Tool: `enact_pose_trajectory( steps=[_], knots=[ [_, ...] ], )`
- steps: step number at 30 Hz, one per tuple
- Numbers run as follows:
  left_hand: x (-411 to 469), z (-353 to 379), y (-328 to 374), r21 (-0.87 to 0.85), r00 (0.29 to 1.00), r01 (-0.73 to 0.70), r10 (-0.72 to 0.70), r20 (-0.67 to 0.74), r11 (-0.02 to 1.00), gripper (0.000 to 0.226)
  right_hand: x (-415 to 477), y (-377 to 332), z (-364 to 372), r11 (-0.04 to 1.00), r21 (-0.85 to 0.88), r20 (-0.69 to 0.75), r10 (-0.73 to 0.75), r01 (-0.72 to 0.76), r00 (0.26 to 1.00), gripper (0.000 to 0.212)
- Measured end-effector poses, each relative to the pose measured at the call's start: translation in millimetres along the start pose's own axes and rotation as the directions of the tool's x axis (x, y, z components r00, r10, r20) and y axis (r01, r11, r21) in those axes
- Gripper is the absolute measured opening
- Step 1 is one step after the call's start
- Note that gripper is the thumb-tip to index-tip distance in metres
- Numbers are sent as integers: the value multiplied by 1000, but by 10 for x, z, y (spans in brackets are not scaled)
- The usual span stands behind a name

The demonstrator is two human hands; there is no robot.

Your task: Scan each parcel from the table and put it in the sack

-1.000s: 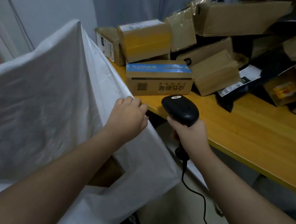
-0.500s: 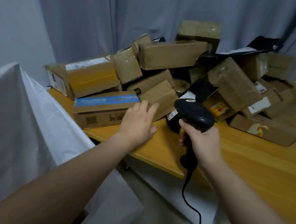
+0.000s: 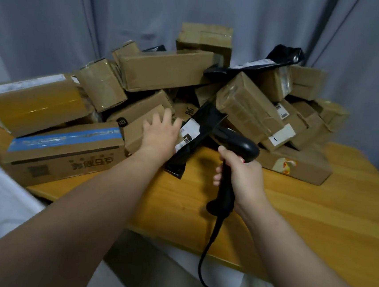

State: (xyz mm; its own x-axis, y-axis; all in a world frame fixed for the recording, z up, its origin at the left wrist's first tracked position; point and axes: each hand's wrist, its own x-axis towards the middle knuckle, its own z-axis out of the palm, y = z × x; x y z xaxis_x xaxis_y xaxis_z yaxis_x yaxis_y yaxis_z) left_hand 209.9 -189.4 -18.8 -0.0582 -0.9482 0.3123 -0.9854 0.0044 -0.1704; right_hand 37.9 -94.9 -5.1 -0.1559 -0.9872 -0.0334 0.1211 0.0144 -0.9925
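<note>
Left hand (image 3: 161, 133): fingers are lying straight and apart on a small cardboard parcel (image 3: 135, 134). Right hand (image 3: 243, 178): fingers are clamping a black barcode scanner (image 3: 239, 144) over the counter (image 3: 316, 213).

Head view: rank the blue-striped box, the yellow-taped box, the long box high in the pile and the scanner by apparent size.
1. Blue-striped box and yellow-taped box: about alike; the blue one is nearer, so unranked.
2. Long box, farther back.
3. Scanner, held in the right hand.

Both arms reach forward, left hand (image 3: 160, 136) flat with fingers straight, right hand (image 3: 243, 178) gripping the scanner (image 3: 237, 145).
</note>
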Motion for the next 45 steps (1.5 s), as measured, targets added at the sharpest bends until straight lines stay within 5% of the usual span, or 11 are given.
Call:
enact_pose_trajectory(
  steps=[5,10,13,16,18,22,26,33,37,41,45],
  knots=[
    [-72,-107,-26,-60,984,-90,80,-159,994,57,-13,38,-154,1000,26,-19,9,-8,1000,16],
    [-381,-587,-13,-438,920,-239,58,-387,866,59,-171,26,-261,1000,6,-36,-29,30,999,15],
    [-744,-823,61,-752,926,-263,-60,-372,604,56,-375,38,-334,997,44,-40,-65,67,997,8],
    [-1145,-843,196,-986,968,-95,-219,-123,135,42,-654,68,-437,990,100,-83,-87,95,993,11],
    [-1397,-803,294,-989,959,37,-273,74,-140,34,-871,100,-518,990,105,-79,-85,93,993,13],
    [-1840,-715,495,-918,959,101,-209,193,-384,26,-1267,173,-656,984,177,3,6,-7,1000,26],
    [-2102,-664,599,-914,978,148,-84,193,-377,40,-1492,190,-795,967,254,-36,-21,29,999,24],
    [-2159,-686,553,-936,945,311,162,285,-165,117,-1652,259,-905,986,165,-48,-29,37,998,23],
    [-2097,-731,533,-955,952,289,127,280,-64,99,-1667,261,-907,959,278,30,40,-47,999,21],
    [-2111,-754,569,-942,946,284,211,246,-177,93,-1610,256,-874,915,377,66,126,-141,990,30],
    [-2077,-722,588,-943,944,279,231,235,-180,85,-1559,320,-886,908,377,71,170,-184,983,31]
  ],
)
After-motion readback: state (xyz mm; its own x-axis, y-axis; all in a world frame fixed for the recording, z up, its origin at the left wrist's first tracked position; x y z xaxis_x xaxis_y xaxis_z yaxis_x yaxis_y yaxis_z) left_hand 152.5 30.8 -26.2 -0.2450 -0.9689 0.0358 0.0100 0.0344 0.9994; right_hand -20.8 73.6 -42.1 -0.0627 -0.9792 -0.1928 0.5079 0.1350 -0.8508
